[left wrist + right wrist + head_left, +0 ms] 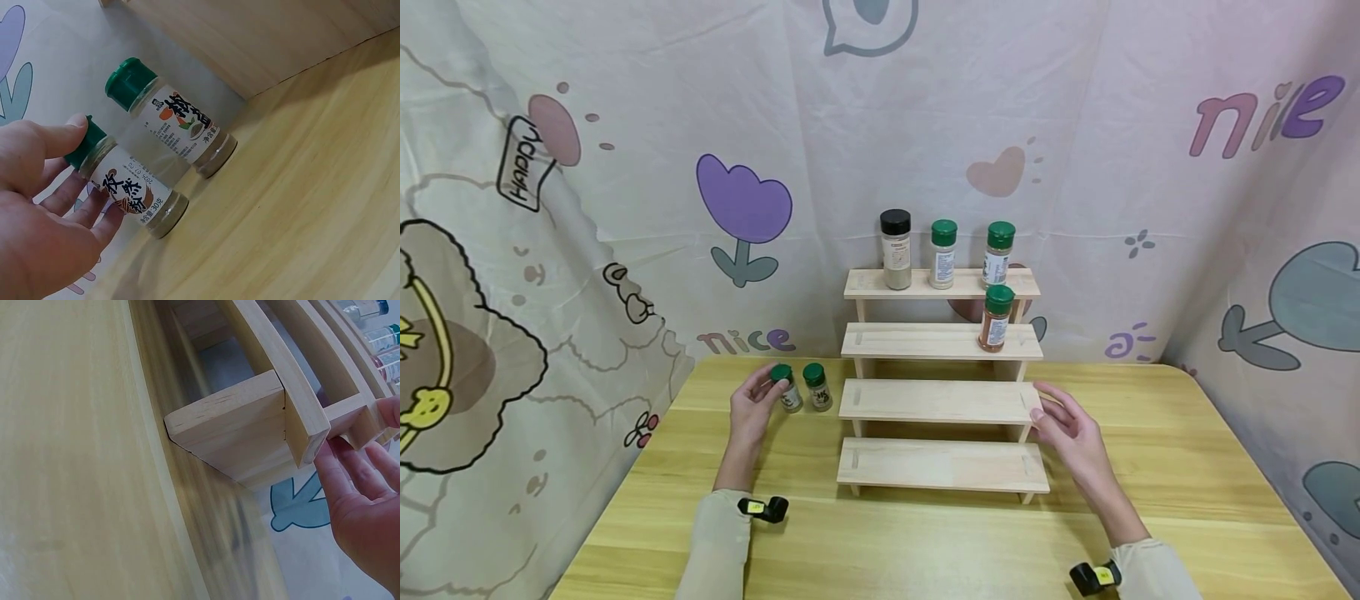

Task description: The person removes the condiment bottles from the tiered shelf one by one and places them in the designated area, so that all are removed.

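My left hand [754,407] holds a spice jar [140,190] with a green cap and brown powder, its thumb on the cap and fingers round the side. The jar stands on the table, left of a four-step wooden rack [932,464]. Just to its right, apart from it, is a second green-capped spice jar [181,119]. My right hand [1071,429] grips the right end of the rack's second step from the bottom; in the right wrist view its thumb [389,411] is above the wood and its fingers are below.
On the top step stand a black-capped jar [897,250] and two green-capped jars, one of them a clear white-labelled jar [943,255]. A jar with reddish contents [996,318] is on the step below, at the right. A printed cloth [880,125] hangs behind the table [1150,467].
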Demonstrator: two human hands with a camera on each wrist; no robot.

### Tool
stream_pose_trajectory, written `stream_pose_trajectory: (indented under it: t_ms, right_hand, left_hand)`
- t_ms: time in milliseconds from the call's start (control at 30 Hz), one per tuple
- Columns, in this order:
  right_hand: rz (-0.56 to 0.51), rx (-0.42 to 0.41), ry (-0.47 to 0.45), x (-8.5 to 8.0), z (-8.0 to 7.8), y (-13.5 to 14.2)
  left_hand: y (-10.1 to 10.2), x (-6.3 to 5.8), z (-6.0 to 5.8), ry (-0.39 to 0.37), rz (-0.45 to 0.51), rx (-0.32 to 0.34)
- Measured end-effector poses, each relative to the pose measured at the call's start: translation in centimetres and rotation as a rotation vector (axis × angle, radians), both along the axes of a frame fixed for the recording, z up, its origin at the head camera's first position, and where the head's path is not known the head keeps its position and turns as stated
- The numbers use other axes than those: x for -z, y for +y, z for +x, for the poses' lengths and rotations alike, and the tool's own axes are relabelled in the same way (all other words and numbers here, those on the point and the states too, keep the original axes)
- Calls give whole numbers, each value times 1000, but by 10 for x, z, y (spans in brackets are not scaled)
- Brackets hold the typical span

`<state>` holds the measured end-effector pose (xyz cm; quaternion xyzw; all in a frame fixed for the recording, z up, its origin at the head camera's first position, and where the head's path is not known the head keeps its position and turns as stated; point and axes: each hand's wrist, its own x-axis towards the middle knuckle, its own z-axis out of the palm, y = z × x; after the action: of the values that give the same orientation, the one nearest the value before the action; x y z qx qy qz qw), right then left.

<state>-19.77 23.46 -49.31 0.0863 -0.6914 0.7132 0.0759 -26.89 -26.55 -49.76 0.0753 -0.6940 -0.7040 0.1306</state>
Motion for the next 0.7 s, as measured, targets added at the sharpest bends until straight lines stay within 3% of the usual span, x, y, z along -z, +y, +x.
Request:
stream_pose_trajectory:
  t_ms: [233, 467, 700]
  right_hand:
    - [7, 3, 0, 0, 1, 1]
    - [18, 5, -5, 0, 2, 2]
    - [15, 4, -9, 1, 1, 0]
  left_hand:
    - [-1, -5, 2, 18, -13, 28]
    - [5, -23, 10, 105, -10, 25]
    - [10, -42, 18, 183, -186, -54]
